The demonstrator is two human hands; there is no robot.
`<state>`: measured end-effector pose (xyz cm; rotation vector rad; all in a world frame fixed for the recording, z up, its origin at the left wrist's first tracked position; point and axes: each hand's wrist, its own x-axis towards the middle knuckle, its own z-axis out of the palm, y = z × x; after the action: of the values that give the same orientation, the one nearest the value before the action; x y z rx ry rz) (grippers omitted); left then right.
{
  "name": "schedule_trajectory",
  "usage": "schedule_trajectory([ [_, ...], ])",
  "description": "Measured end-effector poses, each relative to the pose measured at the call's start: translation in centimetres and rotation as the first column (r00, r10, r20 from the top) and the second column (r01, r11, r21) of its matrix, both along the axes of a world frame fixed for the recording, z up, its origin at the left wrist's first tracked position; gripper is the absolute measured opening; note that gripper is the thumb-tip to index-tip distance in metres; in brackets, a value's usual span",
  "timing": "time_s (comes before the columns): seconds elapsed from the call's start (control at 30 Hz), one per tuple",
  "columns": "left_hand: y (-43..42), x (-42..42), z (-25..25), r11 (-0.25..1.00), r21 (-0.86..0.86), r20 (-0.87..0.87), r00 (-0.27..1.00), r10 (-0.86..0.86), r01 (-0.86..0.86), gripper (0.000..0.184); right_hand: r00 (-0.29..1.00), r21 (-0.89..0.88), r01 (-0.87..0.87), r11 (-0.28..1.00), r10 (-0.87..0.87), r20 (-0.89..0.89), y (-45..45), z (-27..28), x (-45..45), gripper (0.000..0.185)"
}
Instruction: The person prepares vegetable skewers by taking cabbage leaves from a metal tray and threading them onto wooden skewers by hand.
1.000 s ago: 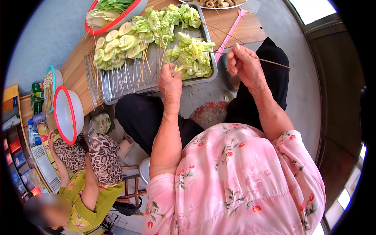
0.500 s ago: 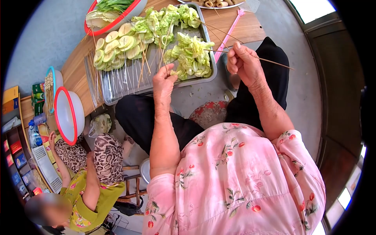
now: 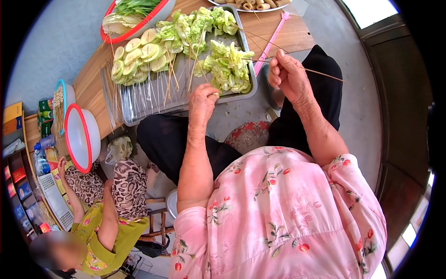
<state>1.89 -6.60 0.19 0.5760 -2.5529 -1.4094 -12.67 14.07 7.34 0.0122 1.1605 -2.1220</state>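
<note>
– At the right side of the metal tray (image 3: 253,83), what is being held by the right hand (image 3: 291,76)?

– A thin stick (image 3: 325,75) is pinched between thumb and forefinger, with the other fingers loosely curled; its left end is seen against the heaped lettuce (image 3: 227,69), though whether a leaf is pierced cannot be told

– And how is the left hand (image 3: 202,103) held?

– Its fingers are drawn in at the near edge of the tray, just beside the lettuce; how tightly they are closed, and whether anything is gripped, cannot be told

– What else is laid in the tray?

– More leaves (image 3: 190,28) are spread along the far side, and pale green slices (image 3: 151,49) are piled to their left

– And around it?

– On the desk (image 3: 86,93), a basin (image 3: 153,22) of greens is set beyond the slices, a plate of brown rolls (image 3: 262,6) is placed further off, and a pink fly swatter (image 3: 272,42) is laid to the right
</note>
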Motion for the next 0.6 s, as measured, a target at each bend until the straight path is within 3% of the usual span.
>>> schedule_trajectory([
  [0.1, 0.3, -0.3, 0.4, 0.999, 0.034, 0.082, 0.996, -0.039, 0.036, 0.014, 1.0, 0.043, -0.007, 0.999, 0.007, 0.002, 0.0, 0.2, 0.1, 0.033],
  [0.17, 0.6, -0.4, -0.2, 0.98, -0.199, 0.063, 0.998, -0.003, 0.015, 0.018, 1.0, 0.044, -0.011, 0.999, 0.011, -0.002, 0.0, 0.0, 0.1, 0.033],
  [0.2, 0.9, -0.5, -0.2, 0.98, -0.199, 0.063, 0.998, -0.003, 0.016, 0.018, 1.0, 0.047, -0.015, 0.999, 0.015, -0.004, 0.0, -0.1, 0.2, 0.033],
  [0.27, 1.4, -0.6, -0.1, 0.973, -0.215, 0.008, 0.996, 0.094, -0.09, 0.02, 1.0, 0.033, -0.023, 0.999, 0.023, 0.0, -0.1, -0.1, 0.2, 0.033],
  [0.4, 1.5, 0.2, 2.4, 0.965, -0.254, -0.079, 0.996, 0.05, -0.068, 0.019, 0.998, 0.049, -0.064, 0.997, 0.066, -0.023, 0.1, -0.4, 0.1, 0.034],
  [0.47, 1.1, 0.8, 4.2, 0.981, 0.156, 0.175, 0.981, 0.087, -0.115, 0.015, 0.996, 0.104, -0.069, 0.992, 0.075, -0.057, 0.1, -0.4, 0.3, 0.032],
  [0.5, 0.8, 0.8, 4.2, 0.919, 0.349, 0.181, 0.975, 0.127, -0.185, 0.014, 0.992, 0.16, -0.071, 0.985, 0.086, -0.091, 0.0, -0.2, 0.4, 0.031],
  [0.53, 0.5, 1.1, 4.5, 0.919, 0.347, 0.177, 0.976, 0.13, -0.185, 0.014, 0.992, 0.157, -0.073, 0.985, 0.088, -0.094, -0.2, 0.2, 0.8, 0.031],
  [0.6, 0.2, 1.5, 5.8, 0.602, 0.762, 0.106, 0.963, 0.246, -0.238, 0.015, 0.967, 0.275, -0.051, 0.96, 0.116, -0.227, -0.9, 1.1, 1.7, 0.028],
])
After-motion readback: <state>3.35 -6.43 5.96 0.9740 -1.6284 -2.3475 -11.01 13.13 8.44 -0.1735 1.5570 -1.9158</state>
